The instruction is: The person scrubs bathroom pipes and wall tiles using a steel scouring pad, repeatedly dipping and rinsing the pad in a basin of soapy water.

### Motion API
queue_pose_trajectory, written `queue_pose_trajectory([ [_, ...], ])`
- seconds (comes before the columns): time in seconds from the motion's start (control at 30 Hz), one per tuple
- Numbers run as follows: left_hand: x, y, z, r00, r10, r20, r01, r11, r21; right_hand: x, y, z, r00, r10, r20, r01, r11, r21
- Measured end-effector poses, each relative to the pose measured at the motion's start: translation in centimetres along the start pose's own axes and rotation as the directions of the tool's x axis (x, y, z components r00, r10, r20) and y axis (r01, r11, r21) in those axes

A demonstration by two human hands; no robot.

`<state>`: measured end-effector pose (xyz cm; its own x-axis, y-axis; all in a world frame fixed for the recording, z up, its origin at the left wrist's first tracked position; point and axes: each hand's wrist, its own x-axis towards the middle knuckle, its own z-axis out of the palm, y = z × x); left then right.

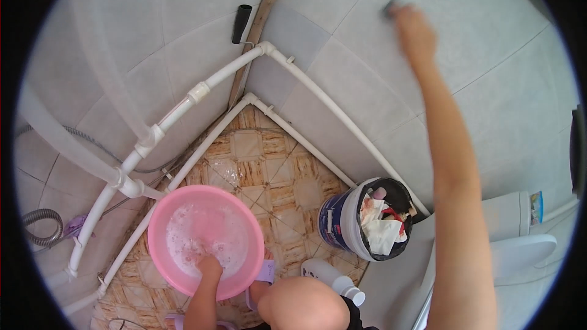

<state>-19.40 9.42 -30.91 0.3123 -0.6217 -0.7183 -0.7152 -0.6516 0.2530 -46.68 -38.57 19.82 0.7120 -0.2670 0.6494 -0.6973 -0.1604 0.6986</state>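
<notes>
My right arm reaches up to the grey tiled wall [489, 116] on the right. At its end my right hand [417, 33], smeared by motion, is closed round a small dark grey thing [390, 8] held at the tiles; its kind is too blurred to make out. Low on the left, my left hand [210, 266] dips into the pink basin [160, 256], which holds foamy water [235, 247]. Its fingers are hidden under the suds, so whether they grip anything does not show.
White pipes [330, 107] run along both walls. A bucket [345, 223] full of rubbish stands by the right wall, with a white bottle [324, 272] lying near it. The toilet [520, 250] is at the right. A black-handled roller frame [242, 24] hangs in the corner.
</notes>
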Motion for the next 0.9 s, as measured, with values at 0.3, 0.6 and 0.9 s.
queue_pose_trajectory([
  [0.3,-2.1,0.5,-1.4,0.992,0.055,-0.111,-0.049,0.997,0.055,1.9,-1.1,-0.9,0.999,-0.031,-0.019,0.031,0.999,-0.010],
  [0.6,-1.3,2.1,-1.4,0.999,-0.027,-0.042,0.029,0.998,0.063,-11.1,-6.9,1.0,0.905,-0.245,0.347,0.167,0.956,0.240],
  [0.9,0.9,-0.3,0.7,0.990,-0.119,-0.077,0.116,0.993,-0.036,0.2,8.4,-3.6,0.958,0.115,-0.262,-0.157,0.977,-0.144],
])
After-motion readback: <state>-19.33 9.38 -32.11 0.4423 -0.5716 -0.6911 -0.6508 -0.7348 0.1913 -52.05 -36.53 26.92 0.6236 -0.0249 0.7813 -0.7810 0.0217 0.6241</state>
